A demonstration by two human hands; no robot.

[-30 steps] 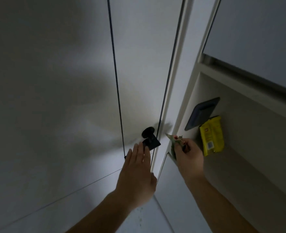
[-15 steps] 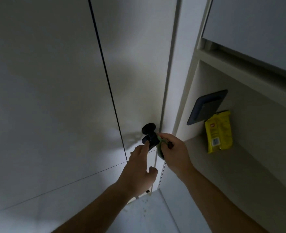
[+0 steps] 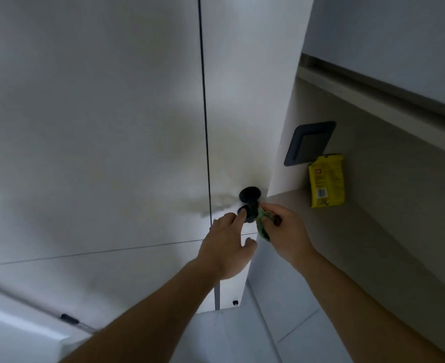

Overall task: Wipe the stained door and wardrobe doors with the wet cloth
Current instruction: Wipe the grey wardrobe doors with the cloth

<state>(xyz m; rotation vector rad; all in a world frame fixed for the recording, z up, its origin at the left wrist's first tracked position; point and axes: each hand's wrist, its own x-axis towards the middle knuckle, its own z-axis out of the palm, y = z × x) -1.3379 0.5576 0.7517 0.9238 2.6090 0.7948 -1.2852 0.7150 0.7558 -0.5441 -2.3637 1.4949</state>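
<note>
Our right hand [image 3: 287, 231] pinches cloth [image 3: 262, 224] at knob [image 3: 250, 199]; door [image 3: 247, 113] edge at knob's 3 o'clock, free face 9–12. Our left hand [image 3: 226, 248] loose, index on knob, flat on door earlier.

Dim rm: beige shelf niche [image 3: 389, 247], tiled floor [image 3: 245, 339]

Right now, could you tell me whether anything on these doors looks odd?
Yes: a yellowish-brown smudge spreads across the white door left of the black knob, crossing the seam; it may be staining, though partly shadow.
</note>
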